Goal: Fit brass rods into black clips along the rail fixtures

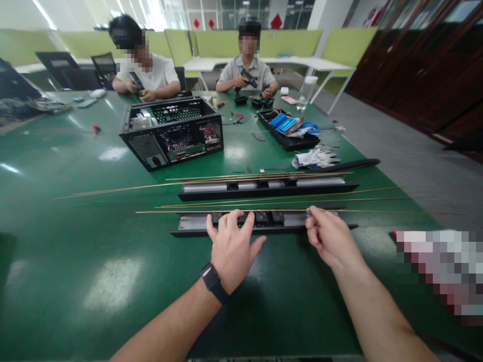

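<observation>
A black rail with a silver channel (192, 222) lies across the table in front of me, with several small black blocks (278, 217) sitting in it. My left hand (234, 246), a dark watch on its wrist, spreads its fingers over this rail. Its fingertips rest at the blocks and a long thin brass-coloured rod (169, 211). Near the rail's right end, my right hand (326, 234) pinches that rod between thumb and forefinger. Just beyond, more thin rods (211, 203) run alongside. A second similar rail (204, 187) lies farther back, with rods along its far edge.
An open black computer case (171, 133) stands at the back left. Farther right are a black tray (289, 143) with blue items, white gloves (317, 158) and a clear bottle (306, 93). Two people sit across the green table (75, 241), each holding a tool-like object.
</observation>
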`<state>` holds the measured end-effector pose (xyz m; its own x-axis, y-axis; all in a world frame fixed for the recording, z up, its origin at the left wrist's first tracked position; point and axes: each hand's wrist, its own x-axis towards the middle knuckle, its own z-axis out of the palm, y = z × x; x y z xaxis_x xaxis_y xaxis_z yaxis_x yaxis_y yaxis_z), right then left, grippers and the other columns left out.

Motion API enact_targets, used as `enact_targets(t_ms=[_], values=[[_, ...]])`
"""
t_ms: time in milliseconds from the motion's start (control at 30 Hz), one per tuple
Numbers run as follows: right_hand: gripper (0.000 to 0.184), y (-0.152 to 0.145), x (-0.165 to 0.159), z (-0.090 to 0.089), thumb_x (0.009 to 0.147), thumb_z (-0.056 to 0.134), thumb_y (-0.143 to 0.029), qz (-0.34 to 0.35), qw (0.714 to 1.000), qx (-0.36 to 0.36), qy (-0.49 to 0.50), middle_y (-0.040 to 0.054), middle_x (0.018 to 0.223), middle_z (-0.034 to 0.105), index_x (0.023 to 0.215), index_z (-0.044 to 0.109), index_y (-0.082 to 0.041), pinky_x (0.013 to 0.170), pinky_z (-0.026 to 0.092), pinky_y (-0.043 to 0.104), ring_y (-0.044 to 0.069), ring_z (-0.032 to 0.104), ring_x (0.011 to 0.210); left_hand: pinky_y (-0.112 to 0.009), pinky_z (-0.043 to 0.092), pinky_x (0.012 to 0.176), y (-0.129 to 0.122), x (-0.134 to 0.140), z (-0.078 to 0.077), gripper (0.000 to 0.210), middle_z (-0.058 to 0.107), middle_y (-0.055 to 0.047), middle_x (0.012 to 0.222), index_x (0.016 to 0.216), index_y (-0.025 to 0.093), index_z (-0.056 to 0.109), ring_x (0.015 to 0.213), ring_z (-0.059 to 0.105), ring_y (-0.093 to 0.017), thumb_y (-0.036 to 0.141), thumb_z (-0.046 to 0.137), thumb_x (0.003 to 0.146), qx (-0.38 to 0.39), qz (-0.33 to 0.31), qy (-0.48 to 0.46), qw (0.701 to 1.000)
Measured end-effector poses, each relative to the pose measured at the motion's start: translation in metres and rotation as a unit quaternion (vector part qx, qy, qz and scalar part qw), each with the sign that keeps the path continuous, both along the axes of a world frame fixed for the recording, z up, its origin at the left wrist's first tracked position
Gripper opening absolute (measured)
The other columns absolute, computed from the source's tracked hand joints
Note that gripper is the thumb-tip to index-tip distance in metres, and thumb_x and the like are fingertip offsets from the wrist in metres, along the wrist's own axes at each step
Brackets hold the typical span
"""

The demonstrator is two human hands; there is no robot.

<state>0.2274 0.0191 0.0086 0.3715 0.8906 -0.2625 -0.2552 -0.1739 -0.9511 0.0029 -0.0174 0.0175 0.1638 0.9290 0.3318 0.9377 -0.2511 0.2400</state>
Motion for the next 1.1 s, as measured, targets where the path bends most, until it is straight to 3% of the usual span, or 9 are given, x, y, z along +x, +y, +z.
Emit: enact_targets(t_ms=[267,667,1100], values=[[0.029,-0.0004,-0.0003,0.0017,0.076,0.077,-0.04,0.0,1.0,-0.002,0.003,-0.003,0.054,0.059,0.084,0.06,-0.017,0.024,0.019,0.016,0.007,0.041,0.027,-0.067,0.017,0.116,0.0016,-0.0017,0.0,0.039,0.057,-0.01,0.129,0.126,0.03,0.062,0.119,0.053,-0.028,0.043,0.063,0.09,0.004,-0.005,-0.006,1.0],[0.032,-0.0005,0.0002,0.0004,0.075,0.078,-0.042,0.0,1.0,0.0,0.004,-0.0025,0.055,0.059,0.084,0.06,-0.017,0.024,0.018,0.016,0.007,0.041,0.027,-0.07,0.011,0.115,0.0008,-0.0014,-0.0016,0.04,0.055,-0.011,0.132,0.127,0.03,0.061,0.125,0.051,-0.028,0.042,0.065,0.089,0.002,-0.01,-0.019,1.0],[0.03,-0.0004,0.001,-0.001,0.076,0.077,-0.041,0.001,1.0,0.002,0.002,-0.0026,0.055,0.06,0.084,0.06,-0.017,0.024,0.018,0.016,0.007,0.041,0.027,-0.07,0.016,0.115,-0.0011,-0.0011,-0.0022,0.037,0.053,-0.012,0.13,0.122,0.031,0.064,0.123,0.051,-0.029,0.043,0.066,0.088,0.003,0.002,-0.02,1.0]])
